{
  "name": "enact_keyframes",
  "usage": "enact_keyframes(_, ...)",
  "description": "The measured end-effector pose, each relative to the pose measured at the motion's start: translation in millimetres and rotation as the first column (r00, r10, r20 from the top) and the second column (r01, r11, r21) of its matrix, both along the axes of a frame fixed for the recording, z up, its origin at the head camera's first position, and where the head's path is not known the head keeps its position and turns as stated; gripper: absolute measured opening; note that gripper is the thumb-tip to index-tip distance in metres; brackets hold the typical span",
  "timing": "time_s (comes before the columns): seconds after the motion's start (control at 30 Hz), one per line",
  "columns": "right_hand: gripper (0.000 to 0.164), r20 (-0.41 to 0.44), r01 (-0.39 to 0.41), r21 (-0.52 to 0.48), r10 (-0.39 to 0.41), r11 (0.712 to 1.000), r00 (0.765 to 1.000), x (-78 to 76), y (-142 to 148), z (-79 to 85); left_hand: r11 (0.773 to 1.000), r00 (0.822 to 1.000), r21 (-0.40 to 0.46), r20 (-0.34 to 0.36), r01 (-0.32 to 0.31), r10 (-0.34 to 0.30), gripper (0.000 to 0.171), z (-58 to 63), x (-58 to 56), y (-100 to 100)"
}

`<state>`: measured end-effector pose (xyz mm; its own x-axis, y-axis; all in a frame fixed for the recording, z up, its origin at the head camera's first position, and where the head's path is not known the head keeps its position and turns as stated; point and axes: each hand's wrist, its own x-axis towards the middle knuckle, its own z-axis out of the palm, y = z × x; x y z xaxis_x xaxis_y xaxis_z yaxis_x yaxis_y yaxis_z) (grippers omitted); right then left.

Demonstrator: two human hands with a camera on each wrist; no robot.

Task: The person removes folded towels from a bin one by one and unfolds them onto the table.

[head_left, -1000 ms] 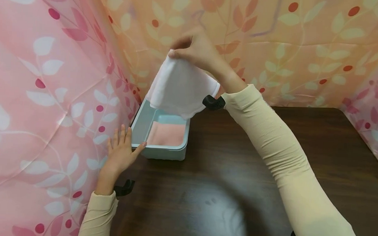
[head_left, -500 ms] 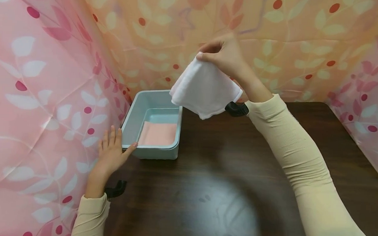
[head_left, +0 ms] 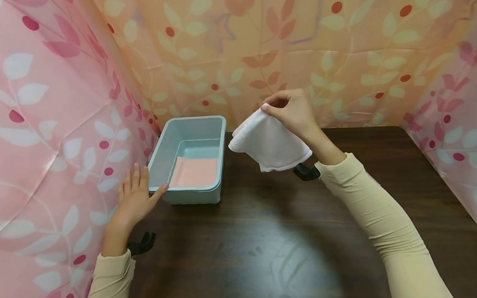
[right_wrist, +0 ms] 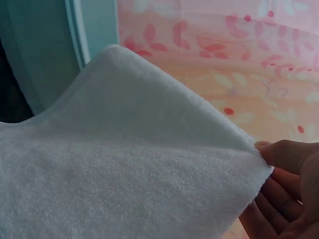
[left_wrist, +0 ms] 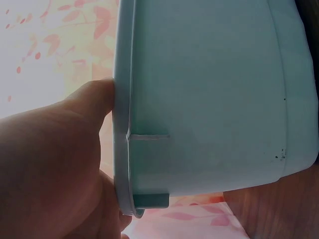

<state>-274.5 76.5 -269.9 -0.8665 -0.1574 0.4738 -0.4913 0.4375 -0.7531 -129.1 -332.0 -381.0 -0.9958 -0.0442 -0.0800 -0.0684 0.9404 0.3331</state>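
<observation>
My right hand [head_left: 296, 113] pinches a white cloth [head_left: 268, 143] by one corner, and the cloth hangs folded over the table to the right of a light blue plastic bin [head_left: 193, 197]. Close up in the right wrist view, the cloth [right_wrist: 129, 149] has a fuzzy towel texture, with thumb and fingers at its corner. Inside the bin a folded pink cloth [head_left: 195, 171] lies flat toward the near end. With fingers spread and straight, my left hand [head_left: 133, 204] rests at the bin's near left corner. The left wrist view has its thumb against the bin's rim [left_wrist: 122, 99].
The bin stands at the left of a dark wooden table [head_left: 259, 237], close to a pink leaf-patterned curtain [head_left: 37, 159]. An orange patterned curtain [head_left: 266, 31] hangs behind the table, and another pink one [head_left: 457, 104] on the right.
My right hand has carried the white cloth from over the bin to the right, then lowered it nearer the table. The left hand has stayed at the bin's corner.
</observation>
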Motion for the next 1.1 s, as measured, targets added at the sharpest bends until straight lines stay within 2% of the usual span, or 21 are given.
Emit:
enact_keyframes(0.13, 0.01, 0.006, 0.028, -0.012, -0.028, 1.0, 1.0, 14.3, 1, -21.7, 1.0, 1.0, 0.013, -0.003, -0.005, 0.005, 0.102, -0.4, 1.7, -1)
enact_keyframes(0.3, 0.011, 0.037, 0.026, -0.107, -0.022, 0.994, 0.999, 35.5, 1, -41.3, 1.0, 1.0, 0.019, -0.009, -0.009, 0.009, 0.102, -1.1, 2.8, -2)
enact_keyframes(0.43, 0.014, 0.092, 0.018, -0.213, 0.002, 0.977, 0.996, 51.5, 3, -52.3, 1.0, 1.0, 0.017, -0.014, -0.012, 0.012, 0.103, -0.7, 2.9, -2)
enact_keyframes(0.6, 0.018, 0.177, 0.03, -0.259, 0.017, 0.965, 0.984, 61.5, 6, -71.3, 1.0, 1.0, 0.019, -0.018, -0.012, 0.013, 0.102, -0.7, 2.9, -2)
enact_keyframes(0.8, 0.019, 0.23, 0.069, -0.223, -0.016, 0.972, 0.973, 53.6, 17, -102.9, 1.0, 1.0, 0.025, -0.019, -0.004, 0.005, 0.102, -1.3, 1.4, -2)
enact_keyframes(0.97, 0.022, 0.257, 0.144, -0.187, -0.093, 0.972, 0.962, 34.5, 30, -128.3, 1.0, 1.0, 0.028, -0.01, -0.002, 0.003, 0.103, -1.5, 0.4, -2)
enact_keyframes(1.1, 0.023, 0.323, 0.192, -0.164, -0.131, 0.968, 0.937, 16.9, 42, -145.4, 1.0, 1.0, 0.028, -0.005, -0.001, 0.001, 0.103, -2.2, -1.0, -2)
